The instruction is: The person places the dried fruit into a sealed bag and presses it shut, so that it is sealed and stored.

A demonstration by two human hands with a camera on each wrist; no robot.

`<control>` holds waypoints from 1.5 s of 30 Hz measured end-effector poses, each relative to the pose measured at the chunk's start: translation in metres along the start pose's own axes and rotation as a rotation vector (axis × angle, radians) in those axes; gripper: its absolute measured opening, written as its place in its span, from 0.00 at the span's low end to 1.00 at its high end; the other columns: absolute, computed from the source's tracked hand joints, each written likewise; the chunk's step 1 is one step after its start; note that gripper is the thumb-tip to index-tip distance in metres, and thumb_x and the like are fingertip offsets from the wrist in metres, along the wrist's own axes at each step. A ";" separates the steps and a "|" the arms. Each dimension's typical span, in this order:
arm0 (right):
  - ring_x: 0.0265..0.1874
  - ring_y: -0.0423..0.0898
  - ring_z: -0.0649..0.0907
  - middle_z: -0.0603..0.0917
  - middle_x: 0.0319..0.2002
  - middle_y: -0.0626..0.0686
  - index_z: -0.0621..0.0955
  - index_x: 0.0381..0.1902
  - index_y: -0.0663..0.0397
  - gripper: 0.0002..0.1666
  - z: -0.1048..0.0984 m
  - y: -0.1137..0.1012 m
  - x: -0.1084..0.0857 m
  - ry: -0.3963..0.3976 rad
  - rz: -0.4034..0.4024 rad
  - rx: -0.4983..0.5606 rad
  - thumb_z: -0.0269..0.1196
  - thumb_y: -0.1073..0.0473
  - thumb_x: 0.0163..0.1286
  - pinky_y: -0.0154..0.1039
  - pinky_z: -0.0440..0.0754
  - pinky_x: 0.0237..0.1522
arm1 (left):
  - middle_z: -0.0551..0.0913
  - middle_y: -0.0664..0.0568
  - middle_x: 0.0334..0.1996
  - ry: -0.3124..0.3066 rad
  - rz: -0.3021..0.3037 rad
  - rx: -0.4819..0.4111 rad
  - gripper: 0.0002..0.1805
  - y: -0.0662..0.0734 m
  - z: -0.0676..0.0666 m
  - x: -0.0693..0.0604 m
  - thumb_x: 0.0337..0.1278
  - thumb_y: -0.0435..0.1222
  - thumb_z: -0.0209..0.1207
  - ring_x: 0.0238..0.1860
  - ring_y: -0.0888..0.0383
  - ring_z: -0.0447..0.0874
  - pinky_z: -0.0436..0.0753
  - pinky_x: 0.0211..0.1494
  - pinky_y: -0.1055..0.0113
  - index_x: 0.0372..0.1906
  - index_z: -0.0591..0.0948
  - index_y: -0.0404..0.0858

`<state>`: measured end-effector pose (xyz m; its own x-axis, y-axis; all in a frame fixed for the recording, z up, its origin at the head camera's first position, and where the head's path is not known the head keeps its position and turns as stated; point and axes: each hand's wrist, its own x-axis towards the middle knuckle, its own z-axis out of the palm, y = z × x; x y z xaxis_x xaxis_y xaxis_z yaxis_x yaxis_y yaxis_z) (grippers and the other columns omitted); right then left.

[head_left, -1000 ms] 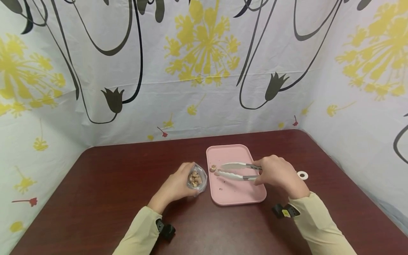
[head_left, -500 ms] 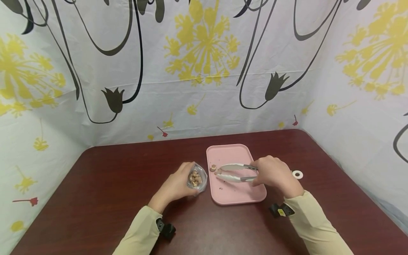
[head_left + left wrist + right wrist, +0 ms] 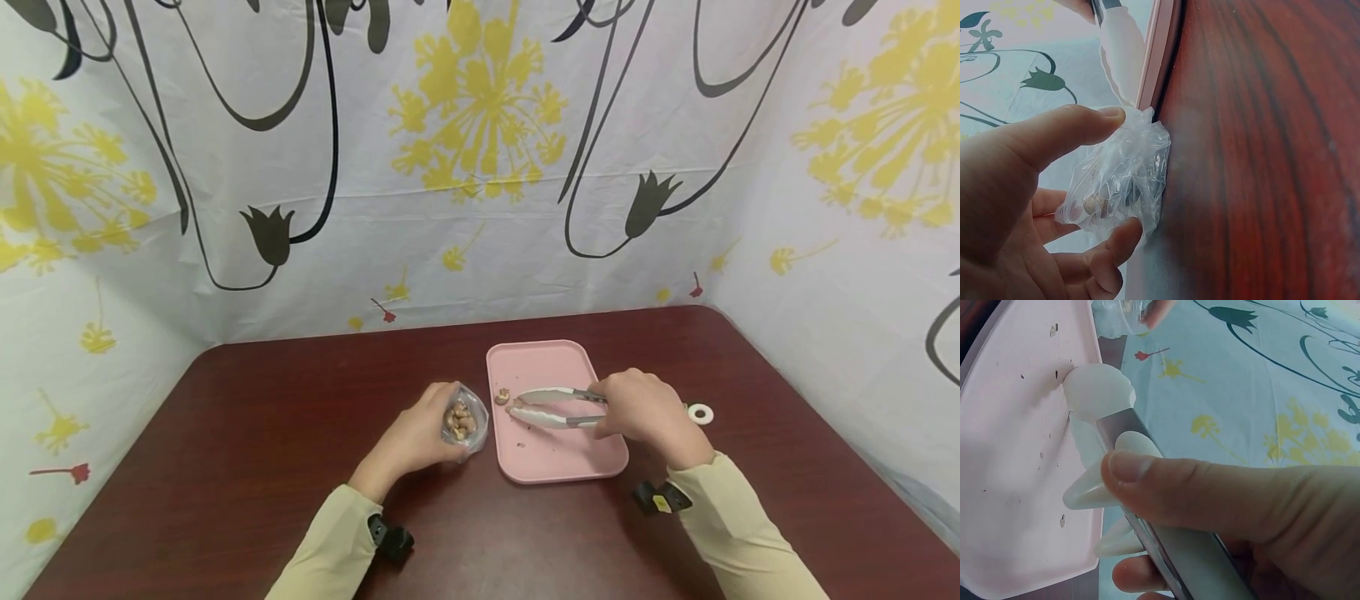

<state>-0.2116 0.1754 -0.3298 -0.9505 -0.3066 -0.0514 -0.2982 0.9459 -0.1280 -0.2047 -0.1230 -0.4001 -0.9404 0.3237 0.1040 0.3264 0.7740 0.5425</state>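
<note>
On the table, my left hand (image 3: pixel 422 427) holds a clear plastic bag (image 3: pixel 476 439), its thumb and fingers curled round the sides. Small brown lumps (image 3: pixel 459 419), like nuts or dried mushrooms, show through the bag's mouth. My right hand (image 3: pixel 647 408) grips metal tongs (image 3: pixel 557 419) with white tips, thumb on top in the right wrist view. A white ring (image 3: pixel 701 414) at the tongs' rear end sticks out behind the hand. The tongs' arms are spread over a pink tray (image 3: pixel 536 360). One loose brown lump (image 3: pixel 502 397) lies by the tray's left rim; another small one (image 3: pixel 514 405) is at the tips.
Dark crumbs (image 3: pixel 1062 520) are scattered on the tray. It stands on a dark red wooden table (image 3: pixel 300 442), right of the bag. A white cloth (image 3: pixel 465 283) with printed flowers hangs behind the table and along both sides.
My right hand has shifted slightly left, and the tongs' arms have spread a little wider. The left hand and the bag stay in place.
</note>
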 end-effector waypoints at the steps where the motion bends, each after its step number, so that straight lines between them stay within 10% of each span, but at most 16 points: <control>1: 0.23 0.45 0.73 0.76 0.20 0.45 0.84 0.31 0.43 0.15 0.000 0.000 0.000 -0.001 0.001 0.001 0.74 0.55 0.41 0.41 0.68 0.23 | 0.66 0.46 0.66 0.000 0.000 0.001 0.51 0.000 0.000 0.000 0.36 0.42 0.74 0.53 0.50 0.76 0.78 0.54 0.53 0.70 0.62 0.37; 45: 0.20 0.42 0.72 0.73 0.19 0.43 0.81 0.27 0.39 0.14 -0.029 -0.030 -0.017 0.072 -0.122 0.016 0.75 0.52 0.43 0.39 0.67 0.20 | 0.67 0.48 0.64 0.004 -0.004 0.018 0.49 0.000 0.001 0.000 0.36 0.43 0.74 0.48 0.52 0.78 0.78 0.50 0.54 0.69 0.63 0.40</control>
<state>-0.1894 0.1553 -0.2959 -0.9112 -0.4103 0.0368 -0.4111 0.9000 -0.1447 -0.2050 -0.1226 -0.4013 -0.9421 0.3185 0.1050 0.3242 0.7851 0.5278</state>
